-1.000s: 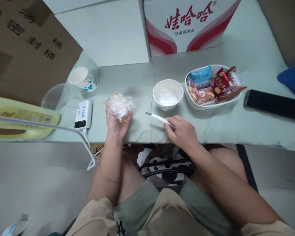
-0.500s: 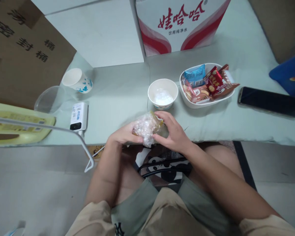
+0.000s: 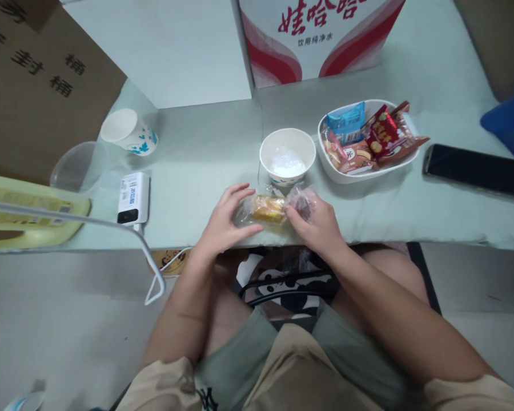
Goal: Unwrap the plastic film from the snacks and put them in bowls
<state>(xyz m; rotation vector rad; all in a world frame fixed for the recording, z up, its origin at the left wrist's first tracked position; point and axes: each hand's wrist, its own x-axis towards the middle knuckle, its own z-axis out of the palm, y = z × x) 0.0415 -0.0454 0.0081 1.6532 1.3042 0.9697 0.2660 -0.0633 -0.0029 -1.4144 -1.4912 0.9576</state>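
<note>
A yellow item (image 3: 269,209) in crinkled clear plastic lies near the table's front edge, between my two hands. My left hand (image 3: 223,221) is beside its left end, with thumb and fingers spread apart. On the other side, my right hand (image 3: 321,225) is closed on the clear plastic wrap (image 3: 300,201), bunched at the item's right end; something dark shows through it. Just behind stands a white paper bowl (image 3: 288,137) with crumpled clear plastic inside.
A white dish (image 3: 346,176) of packaged snacks and a black phone (image 3: 475,171) are at right. To the left are a paper cup (image 3: 131,132), a clear plastic lid (image 3: 79,168), a white power bank (image 3: 132,197) and a metal rod (image 3: 89,220). Boxes (image 3: 163,57) stand behind.
My hands have moved apart and my left fingers have spread off the bundle. The plastic has been drawn toward the right, so the yellow item shows more. The view has shifted slightly.
</note>
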